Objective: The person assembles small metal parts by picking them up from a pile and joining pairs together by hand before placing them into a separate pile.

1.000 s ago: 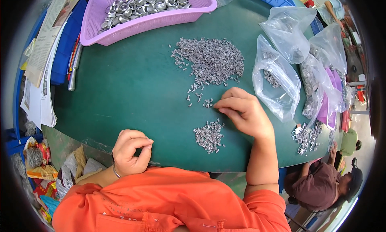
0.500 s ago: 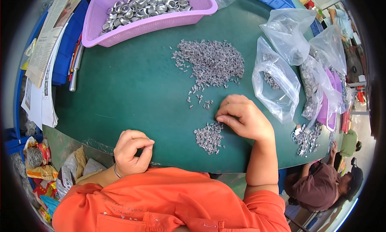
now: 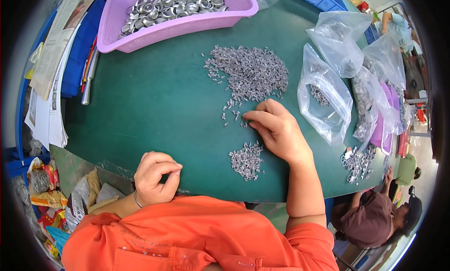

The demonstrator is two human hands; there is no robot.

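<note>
My right hand (image 3: 275,131) reaches over the green table, its thumb and index finger bent together at a few small grey metal parts (image 3: 243,124). The fingertips partly hide these parts. Just beyond lies a large heap of the same small parts (image 3: 255,71), with strays trailing toward my hand. A smaller heap (image 3: 246,161) sits closer to me, below the right fingers. My left hand (image 3: 157,177) rests at the table's near edge, fingers curled in and thumb against the index finger. Nothing shows in it, and a band circles its wrist.
A lilac basket (image 3: 183,24) of metal rings stands at the far left. Clear plastic bags (image 3: 328,99) lie to the right, near a loose pile of metal pieces (image 3: 358,163). Papers (image 3: 49,111) and a blue bin flank the left edge. Another person (image 3: 370,217) sits at lower right.
My right hand has moved up and slightly left, from beside the smaller heap to the stray parts below the large heap. My left hand stays curled in place.
</note>
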